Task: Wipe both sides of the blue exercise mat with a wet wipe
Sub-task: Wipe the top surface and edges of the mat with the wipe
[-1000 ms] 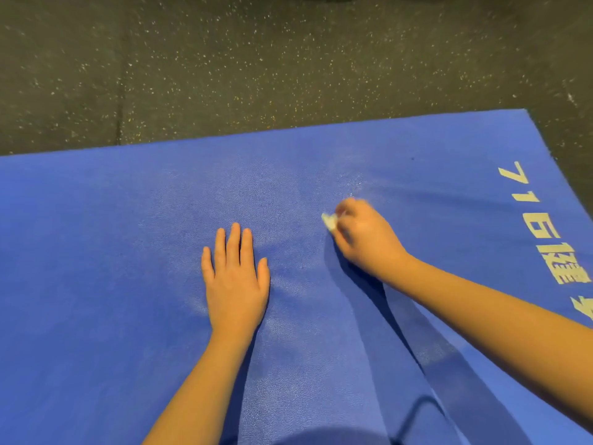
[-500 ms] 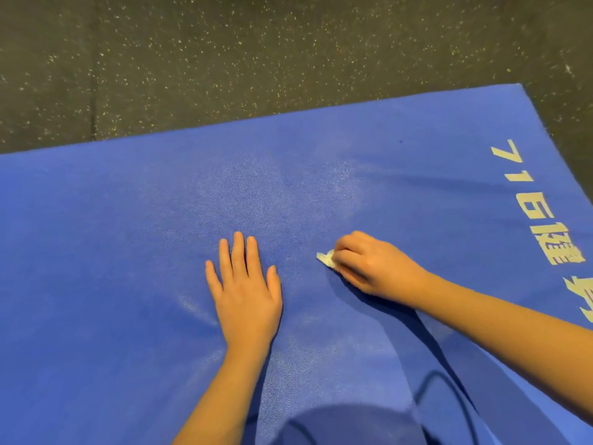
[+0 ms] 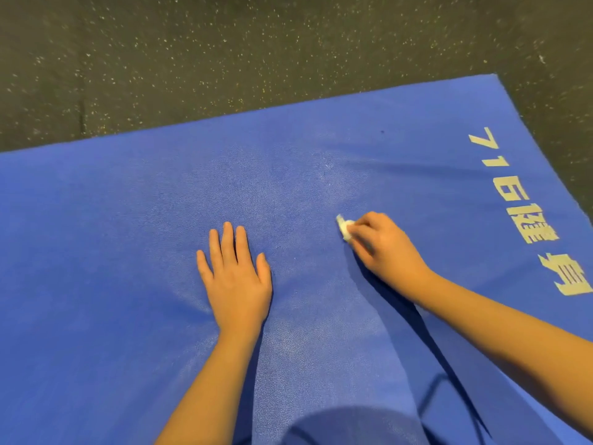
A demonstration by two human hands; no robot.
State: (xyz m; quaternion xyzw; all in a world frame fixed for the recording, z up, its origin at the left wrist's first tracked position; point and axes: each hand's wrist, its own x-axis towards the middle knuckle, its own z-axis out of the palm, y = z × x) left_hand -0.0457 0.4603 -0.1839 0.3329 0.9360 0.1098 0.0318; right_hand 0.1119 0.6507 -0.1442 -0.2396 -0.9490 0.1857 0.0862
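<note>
The blue exercise mat (image 3: 128, 252) lies flat on the floor and fills most of the view, with pale printed characters near its right end. My left hand (image 3: 236, 277) rests flat on the mat, fingers straight and close together. To its right, my right hand (image 3: 385, 248) has its fingers curled round a small white wet wipe (image 3: 345, 227) and presses it onto the mat. Only a small wad of the wipe shows past the fingertips.
Dark speckled rubber floor (image 3: 256, 53) runs beyond the mat's far edge and past its right corner. A head-shaped shadow falls on the mat at the bottom of the view.
My right hand drew the wipe toward me and leftward across the mat, then shifted slightly right. My left hand stayed flat in the same spot. The view tilted a little.
</note>
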